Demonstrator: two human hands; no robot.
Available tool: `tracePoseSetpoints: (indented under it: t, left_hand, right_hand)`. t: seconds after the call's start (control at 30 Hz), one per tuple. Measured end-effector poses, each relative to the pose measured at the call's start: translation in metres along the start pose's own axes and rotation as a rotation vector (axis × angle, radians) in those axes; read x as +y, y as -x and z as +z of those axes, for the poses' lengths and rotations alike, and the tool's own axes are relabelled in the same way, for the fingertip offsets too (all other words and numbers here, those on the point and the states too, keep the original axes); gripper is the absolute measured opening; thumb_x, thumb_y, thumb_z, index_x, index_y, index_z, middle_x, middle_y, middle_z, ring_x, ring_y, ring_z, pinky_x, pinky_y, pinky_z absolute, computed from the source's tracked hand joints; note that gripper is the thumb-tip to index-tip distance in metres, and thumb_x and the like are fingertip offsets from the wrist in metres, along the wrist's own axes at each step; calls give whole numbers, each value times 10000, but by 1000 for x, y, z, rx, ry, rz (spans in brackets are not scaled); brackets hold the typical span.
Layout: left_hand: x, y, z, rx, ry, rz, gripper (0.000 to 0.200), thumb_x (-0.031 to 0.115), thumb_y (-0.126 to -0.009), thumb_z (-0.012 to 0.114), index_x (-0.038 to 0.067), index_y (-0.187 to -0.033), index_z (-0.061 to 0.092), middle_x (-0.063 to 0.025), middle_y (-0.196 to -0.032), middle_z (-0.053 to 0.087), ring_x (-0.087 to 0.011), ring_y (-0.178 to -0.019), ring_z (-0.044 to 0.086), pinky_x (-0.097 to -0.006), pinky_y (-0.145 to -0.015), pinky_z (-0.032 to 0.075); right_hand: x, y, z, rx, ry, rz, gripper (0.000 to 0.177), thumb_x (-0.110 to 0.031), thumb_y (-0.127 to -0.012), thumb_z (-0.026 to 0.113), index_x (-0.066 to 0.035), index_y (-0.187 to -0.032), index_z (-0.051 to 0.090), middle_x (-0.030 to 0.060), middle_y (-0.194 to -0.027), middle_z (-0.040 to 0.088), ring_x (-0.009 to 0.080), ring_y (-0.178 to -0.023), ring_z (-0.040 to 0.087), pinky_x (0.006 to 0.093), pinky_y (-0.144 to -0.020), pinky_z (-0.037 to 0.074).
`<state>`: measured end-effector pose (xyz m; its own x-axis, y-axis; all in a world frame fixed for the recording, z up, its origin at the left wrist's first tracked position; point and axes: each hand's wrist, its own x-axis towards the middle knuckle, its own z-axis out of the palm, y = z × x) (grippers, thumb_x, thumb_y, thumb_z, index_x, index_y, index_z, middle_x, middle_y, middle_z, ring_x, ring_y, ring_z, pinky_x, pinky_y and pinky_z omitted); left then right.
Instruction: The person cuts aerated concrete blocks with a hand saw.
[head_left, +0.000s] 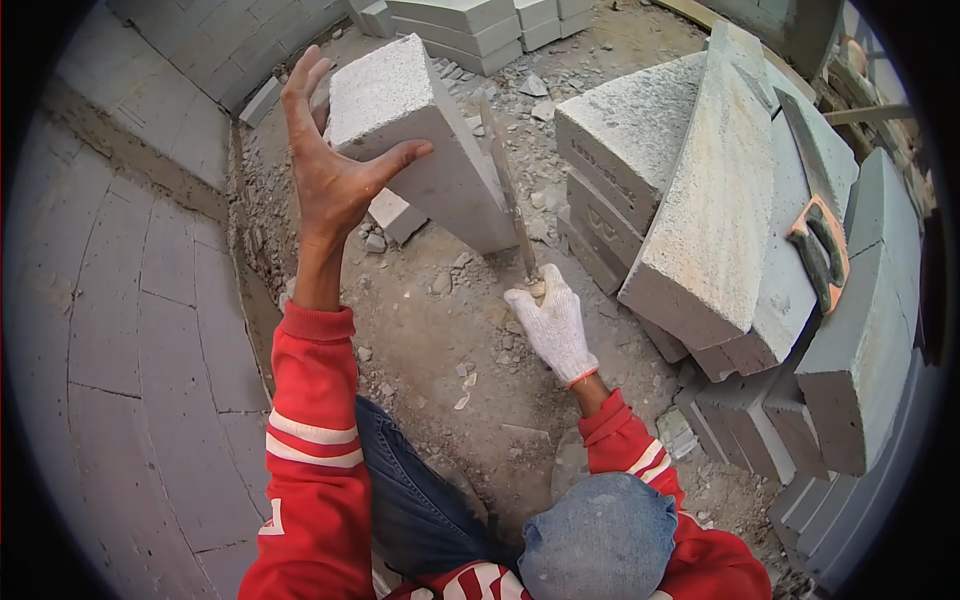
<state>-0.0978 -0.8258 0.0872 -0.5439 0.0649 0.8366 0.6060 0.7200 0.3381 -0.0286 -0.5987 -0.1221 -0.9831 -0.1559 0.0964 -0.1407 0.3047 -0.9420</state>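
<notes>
1. On the ground (420,330): a block (445,185).
2. Left of the block: left hand (335,180), spread wide, contact unclear.
3. Block's near right: right hand (552,325), gripping a blade (508,190).
4. A blade knock could topple the block.

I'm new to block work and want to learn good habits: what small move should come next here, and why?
Probably set the bare left hand firmly on the pale block before moving the long blade: its fingers look spread rather than closed, the block seems to stand on end on rubbly ground, and the gloved right hand holds the blade close beside it.
</notes>
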Motion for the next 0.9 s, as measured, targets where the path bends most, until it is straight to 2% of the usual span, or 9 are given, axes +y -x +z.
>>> tracePoseSetpoints:
  t: [0.07,0.13,0.27,0.37,0.43,0.63,0.73,0.8,0.9]
  left_hand:
    - [-27,19,4,-26,-3,16,1276,277,-583,1044,56,-1597,302,-204,-1432,539,-331,-1336,569,-473,-1162,472]
    - [-48,42,14,-166,465,-527,1189,319,-618,1027,12,-1550,355,-181,-1356,593,-315,-1273,608,-443,-1126,483]
    - [-54,62,46,-18,675,-566,1063,341,-660,993,-13,-1482,420,-152,-1268,635,-288,-1193,637,-419,-1067,498]
    - [-37,57,52,77,711,-477,938,333,-682,958,-21,-1405,478,-140,-1233,641,-268,-1142,637,-405,-1021,505]
    - [-30,60,53,141,725,-411,641,278,-826,839,11,-1325,538,-127,-1216,631,-263,-1151,615,-420,-1022,487]
    - [-55,50,31,181,864,-602,782,352,-855,811,40,-1472,444,-123,-1301,584,-279,-1220,589,-455,-1065,484]
    - [-68,54,27,185,842,-603,818,390,-868,805,46,-1504,423,-111,-1345,561,-278,-1263,564,-453,-1089,466]
    - [-75,59,25,176,835,-604,827,410,-874,801,47,-1512,418,-105,-1362,551,-279,-1280,553,-450,-1100,456]
    - [-82,59,20,166,811,-603,814,442,-888,789,47,-1504,432,-102,-1356,563,-277,-1287,553,-449,-1127,431]
  right_hand:
    - [-7,24,-9,5,-173,125,394,-228,-970,721,28,-1185,513,216,-771,701,333,-715,734,437,-640,545]
    - [14,42,-6,69,-164,40,405,-224,-980,706,25,-1222,498,202,-775,709,297,-706,736,416,-632,545]
    - [19,74,-12,156,-127,44,355,-197,-973,706,11,-1190,516,196,-767,706,283,-685,731,393,-619,537]
    - [24,95,-22,154,-114,192,321,-190,-941,754,0,-1070,530,192,-749,701,279,-651,717,377,-601,529]
    - [23,107,-33,158,-61,181,323,-191,-936,759,-3,-1062,528,184,-743,704,275,-643,714,379,-597,529]
    - [25,109,-33,100,30,277,333,-177,-936,748,2,-1124,540,190,-776,746,314,-716,765,397,-603,541]
    - [-4,79,-38,73,18,147,389,-197,-949,749,16,-1189,529,212,-814,757,327,-758,780,406,-607,543]
    - [-42,54,-47,104,-5,-90,435,-210,-956,766,23,-1227,517,204,-809,735,330,-700,751,409,-598,542]
    - [-92,30,-55,198,20,-239,444,-207,-958,778,25,-1239,524,194,-799,684,350,-638,689,409,-594,544]
